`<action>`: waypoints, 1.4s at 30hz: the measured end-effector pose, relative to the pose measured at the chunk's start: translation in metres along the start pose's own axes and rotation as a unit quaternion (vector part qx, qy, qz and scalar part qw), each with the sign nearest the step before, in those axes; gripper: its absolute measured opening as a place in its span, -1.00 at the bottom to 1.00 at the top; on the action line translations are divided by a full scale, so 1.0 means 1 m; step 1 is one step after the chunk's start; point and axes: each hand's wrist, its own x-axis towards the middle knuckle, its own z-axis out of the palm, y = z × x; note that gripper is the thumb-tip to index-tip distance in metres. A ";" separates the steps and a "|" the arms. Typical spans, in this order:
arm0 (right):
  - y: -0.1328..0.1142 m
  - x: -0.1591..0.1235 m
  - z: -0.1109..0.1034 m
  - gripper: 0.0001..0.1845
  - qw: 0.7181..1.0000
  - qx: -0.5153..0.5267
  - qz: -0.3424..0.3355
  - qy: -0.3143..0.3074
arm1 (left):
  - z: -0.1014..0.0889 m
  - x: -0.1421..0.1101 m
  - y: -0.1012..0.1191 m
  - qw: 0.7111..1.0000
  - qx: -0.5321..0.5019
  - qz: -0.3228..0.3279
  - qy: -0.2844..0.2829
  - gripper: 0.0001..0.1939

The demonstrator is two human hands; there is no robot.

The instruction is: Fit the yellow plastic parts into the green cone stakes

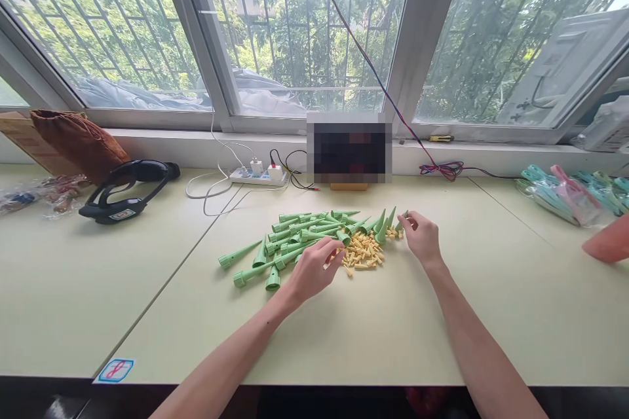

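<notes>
A heap of green plastic spikes lies on the pale table, with a small pile of yellow pieces just right of it. My left hand rests at the left edge of the yellow pile, its fingertips pinched together on something too small to name. My right hand is at the right end of the heap, fingers curled around the tip of a green spike.
A black headset and a brown bag lie far left. A power strip with cables sits by the windowsill, next to a small blurred screen. Pastel clips in a bag lie far right, beside another person's arm.
</notes>
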 end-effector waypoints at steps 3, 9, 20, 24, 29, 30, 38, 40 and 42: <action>0.000 0.000 0.002 -0.46 1.000 0.003 0.000 0.007 | 0.001 0.000 -0.001 1.000 0.004 -0.002 0.000 -0.82; 0.002 0.000 0.005 -0.47 1.000 0.014 0.014 0.002 | 0.001 -0.001 -0.002 1.000 0.004 -0.002 -0.004 -0.82; 0.001 0.001 0.005 -0.43 0.999 0.005 0.043 0.016 | -0.001 0.002 -0.002 1.000 0.007 -0.005 0.004 -0.84; -0.011 0.000 -0.002 -0.49 0.994 0.003 0.056 0.097 | -0.005 0.004 -0.006 0.999 0.013 -0.009 0.044 -0.88; -0.040 -0.008 -0.006 -0.67 0.968 0.022 0.018 0.248 | -0.008 0.005 -0.012 0.996 0.031 -0.023 0.084 -0.92; -0.046 -0.011 -0.004 -0.66 0.968 0.024 0.002 0.251 | -0.008 0.005 -0.013 0.995 0.034 -0.025 0.088 -0.92; -0.090 -0.050 0.040 -0.76 0.981 0.092 -0.152 -0.081 | -0.007 0.004 -0.013 0.996 0.042 -0.030 0.074 -0.93; -0.091 -0.055 0.047 -0.77 0.978 0.066 -0.150 -0.133 | -0.007 0.004 -0.012 0.997 0.042 -0.030 0.065 -0.92; -0.089 -0.057 0.051 -0.73 0.976 0.036 -0.141 -0.160 | -0.006 0.003 -0.011 0.997 0.040 -0.029 0.059 -0.92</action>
